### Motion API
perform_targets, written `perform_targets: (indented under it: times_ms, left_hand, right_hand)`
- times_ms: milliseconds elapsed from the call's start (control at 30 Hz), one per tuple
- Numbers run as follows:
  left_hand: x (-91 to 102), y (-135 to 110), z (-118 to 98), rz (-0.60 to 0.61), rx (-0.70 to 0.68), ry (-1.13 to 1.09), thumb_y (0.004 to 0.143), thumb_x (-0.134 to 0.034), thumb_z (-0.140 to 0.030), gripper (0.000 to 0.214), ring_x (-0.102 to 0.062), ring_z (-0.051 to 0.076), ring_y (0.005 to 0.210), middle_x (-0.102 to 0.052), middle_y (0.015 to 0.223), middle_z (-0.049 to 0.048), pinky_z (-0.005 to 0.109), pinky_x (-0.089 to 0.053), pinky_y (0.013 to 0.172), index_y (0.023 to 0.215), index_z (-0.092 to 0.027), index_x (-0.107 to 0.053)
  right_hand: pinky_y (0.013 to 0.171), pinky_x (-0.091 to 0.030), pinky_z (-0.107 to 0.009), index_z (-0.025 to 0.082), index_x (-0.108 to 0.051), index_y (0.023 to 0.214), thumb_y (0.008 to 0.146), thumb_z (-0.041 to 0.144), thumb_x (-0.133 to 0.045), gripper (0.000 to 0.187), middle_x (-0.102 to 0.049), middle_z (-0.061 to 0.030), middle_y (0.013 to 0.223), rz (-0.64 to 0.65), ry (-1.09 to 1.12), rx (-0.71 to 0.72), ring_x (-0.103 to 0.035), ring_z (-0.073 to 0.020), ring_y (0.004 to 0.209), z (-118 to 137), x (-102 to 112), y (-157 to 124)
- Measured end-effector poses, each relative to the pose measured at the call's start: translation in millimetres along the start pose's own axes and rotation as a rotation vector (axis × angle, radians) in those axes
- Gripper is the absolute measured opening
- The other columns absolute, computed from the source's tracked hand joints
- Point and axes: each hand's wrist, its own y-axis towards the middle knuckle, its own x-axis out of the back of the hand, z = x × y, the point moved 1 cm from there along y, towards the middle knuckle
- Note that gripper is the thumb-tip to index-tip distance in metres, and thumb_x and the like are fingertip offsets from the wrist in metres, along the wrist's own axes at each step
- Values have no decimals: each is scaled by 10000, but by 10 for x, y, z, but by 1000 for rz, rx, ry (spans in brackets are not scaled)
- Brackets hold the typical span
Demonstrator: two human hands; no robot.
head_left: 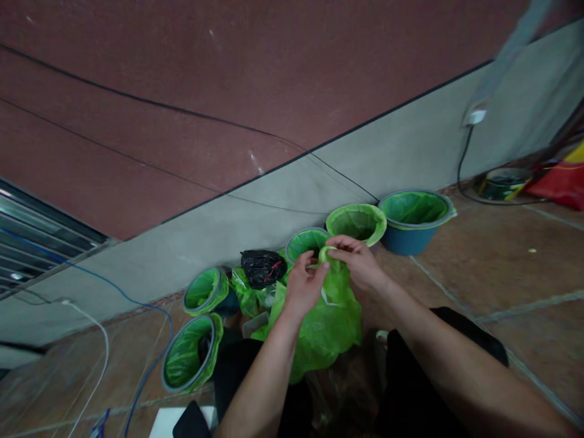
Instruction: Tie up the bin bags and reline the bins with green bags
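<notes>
A bright green plastic bag point(326, 331) hangs in front of me between my knees, its top gathered into a twisted neck. My right hand point(358, 261) pinches that neck between thumb and fingers. On the other side, my left hand point(306, 281) curls its fingers and thumb against the bag just below the neck. Behind my hands stands a bin point(306, 241) lined in green, partly covered by them. Close by is another bin point(381, 226) with a pale green liner folded over its rim. What the bag contains is hidden.
A blue bin point(407, 240) stands against the wall at right; two grey-rimmed bins point(221, 285) point(171, 384) stand at left. A tied black bag point(263, 269) lies among green bags. A blue cable point(170, 331) and a white cable point(107, 350) cross the tiled floor.
</notes>
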Motion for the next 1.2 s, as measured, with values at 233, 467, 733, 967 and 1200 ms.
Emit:
perform_targets:
  times_ms: [233, 467, 733, 967, 1200]
  left_hand:
    - [194, 288, 146, 5, -112, 181, 769, -577, -110, 247, -656, 161, 735, -730, 832, 33, 261, -498, 733, 936, -204, -732]
    - [633, 326, 46, -170, -322, 573, 784, -494, -66, 323, -648, 196, 943, -701, 972, 54, 299, -475, 938, 947, -220, -726]
    - [873, 324, 261, -290, -308, 823, 813, -484, -101, 300, -652, 241, 950, -683, 1013, 104, 331, -481, 897, 1016, -187, -687]
    - [1113, 333, 432, -422, -174, 916, 832, -476, -155, 256, -664, 234, 857, -708, 959, 107, 318, -480, 795, 940, -170, -708]
    - [1317, 286, 563, -571, 60, 929, 851, -516, -269, 262, -666, 235, 837, -720, 955, 105, 306, -462, 725, 989, -172, -717]
  right_hand:
    - [622, -470, -237, 196, -704, 871, 585, 301, -804, 320, -690, 17, 816, 230, -67, -56, -602, -113, 678, 43, 97, 40]
    - [663, -484, -296, 216, -722, 836, 645, 246, -703, 195, -709, 0, 775, 223, -472, 8, -613, -169, 702, -133, 323, 178]
    - [775, -481, -340, 188, -705, 871, 805, 199, -506, 210, -691, -84, 901, -197, -1007, 430, -630, -205, 783, 40, 313, 205]
    - [757, -474, -322, 193, -706, 911, 851, 268, -485, 241, -709, -74, 918, -402, -1116, 500, -635, -200, 788, 86, 372, 197]
    - [662, -469, -294, 187, -717, 844, 798, 345, -520, 256, -718, -48, 792, -525, -973, 501, -635, -172, 668, 103, 437, 221]
